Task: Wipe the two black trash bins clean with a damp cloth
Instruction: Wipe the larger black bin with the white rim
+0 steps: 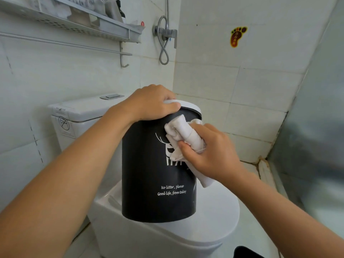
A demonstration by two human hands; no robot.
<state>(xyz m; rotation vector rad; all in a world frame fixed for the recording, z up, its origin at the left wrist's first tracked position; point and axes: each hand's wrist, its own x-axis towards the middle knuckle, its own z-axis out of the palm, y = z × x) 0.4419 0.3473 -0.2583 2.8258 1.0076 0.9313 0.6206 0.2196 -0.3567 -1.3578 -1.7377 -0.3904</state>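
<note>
A black round trash bin (149,175) with white lettering and a white lid rim (191,106) stands on the closed toilet lid. My left hand (150,103) grips the bin's top rim, thumb curled over the front edge. My right hand (210,153) holds a bunched white cloth (183,135) and presses it against the bin's upper right side, over the white printed picture. A dark rounded shape (245,252) at the bottom edge may be a second bin; too little shows to tell.
The white toilet lid (219,211) and cistern (81,112) fill the middle. A metal shelf with bottles (74,21) and a towel rail hang on the left wall. A shower valve with hose (165,36) sits in the corner. A frosted glass panel (316,127) closes the right.
</note>
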